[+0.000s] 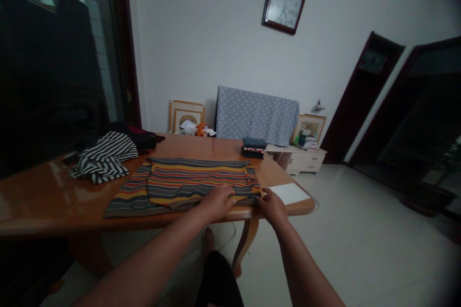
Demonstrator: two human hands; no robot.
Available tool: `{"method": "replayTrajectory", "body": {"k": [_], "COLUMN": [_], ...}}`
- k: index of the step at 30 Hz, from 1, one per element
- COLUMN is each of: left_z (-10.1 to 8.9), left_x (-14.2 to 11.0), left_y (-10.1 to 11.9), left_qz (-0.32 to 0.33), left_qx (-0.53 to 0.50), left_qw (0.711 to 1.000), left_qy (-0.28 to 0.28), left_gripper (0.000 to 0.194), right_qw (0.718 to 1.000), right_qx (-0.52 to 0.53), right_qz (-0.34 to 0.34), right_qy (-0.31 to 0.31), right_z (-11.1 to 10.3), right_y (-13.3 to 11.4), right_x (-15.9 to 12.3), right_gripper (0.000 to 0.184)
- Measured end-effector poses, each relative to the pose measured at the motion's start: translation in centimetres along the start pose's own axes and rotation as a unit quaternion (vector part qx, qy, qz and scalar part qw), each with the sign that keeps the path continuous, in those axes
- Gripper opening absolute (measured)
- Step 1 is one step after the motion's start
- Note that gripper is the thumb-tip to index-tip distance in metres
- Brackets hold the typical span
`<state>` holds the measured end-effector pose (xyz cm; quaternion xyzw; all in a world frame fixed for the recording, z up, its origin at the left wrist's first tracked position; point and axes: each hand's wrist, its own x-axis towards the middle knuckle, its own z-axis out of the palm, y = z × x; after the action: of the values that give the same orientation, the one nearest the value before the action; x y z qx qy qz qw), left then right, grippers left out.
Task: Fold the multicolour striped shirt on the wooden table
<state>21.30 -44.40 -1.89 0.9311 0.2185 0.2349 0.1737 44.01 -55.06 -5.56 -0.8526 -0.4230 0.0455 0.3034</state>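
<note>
A striped garment (pixel 187 180) in grey, orange and red lies partly folded on the wooden table (pixel 43 192). My left hand (pixel 216 201) rests on its near edge with the fingers curled onto the cloth. My right hand (pixel 271 207) pinches the garment's near right corner at the table edge. Both forearms reach in from below.
A black-and-white striped garment (pixel 104 156) and a dark item (pixel 142 136) lie at the table's left. A small stack of folded clothes (pixel 254 147) sits at the far right, a white sheet (pixel 290 193) near the right corner. Behind are a dotted cover, frames, a white cabinet, a wall clock.
</note>
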Motion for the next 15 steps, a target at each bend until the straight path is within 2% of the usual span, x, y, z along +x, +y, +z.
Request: {"method": "replayTrajectory", "body": {"k": [3,6,8,11,13,15], "left_z": [1.6,2.5,2.9,3.4,3.9,4.3], "left_x": [2.0,3.5,4.2,5.0,5.2,5.3], "left_y": [1.3,2.3,2.8,3.3,3.2,3.0], "left_qz": [-0.003,-0.035,-0.064,-0.103,-0.121,-0.132], "left_qx": [-0.029,-0.041,-0.032,0.0,0.028,0.048], "left_qw": [0.999,0.998,0.996,0.993,0.991,0.99], "left_qy": [-0.016,-0.035,-0.046,-0.05,-0.043,-0.034], "left_gripper": [0.028,0.036,0.04,0.036,0.026,0.02], "right_qw": [1.0,0.987,0.956,0.89,0.861,0.855], "right_qx": [0.022,0.158,0.291,0.449,0.493,0.495], "right_qz": [-0.005,0.001,0.01,0.016,0.014,0.017], "right_qy": [-0.011,-0.022,-0.034,-0.082,-0.127,-0.155], "right_z": [0.4,0.8,1.0,1.1,1.0,0.7], "right_y": [-0.7,-1.4,-1.8,-2.3,-2.6,-2.6], "right_x": [0.5,1.2,1.7,2.2,2.7,3.7], "right_gripper": [0.051,0.046,0.046,0.05,0.049,0.041]}}
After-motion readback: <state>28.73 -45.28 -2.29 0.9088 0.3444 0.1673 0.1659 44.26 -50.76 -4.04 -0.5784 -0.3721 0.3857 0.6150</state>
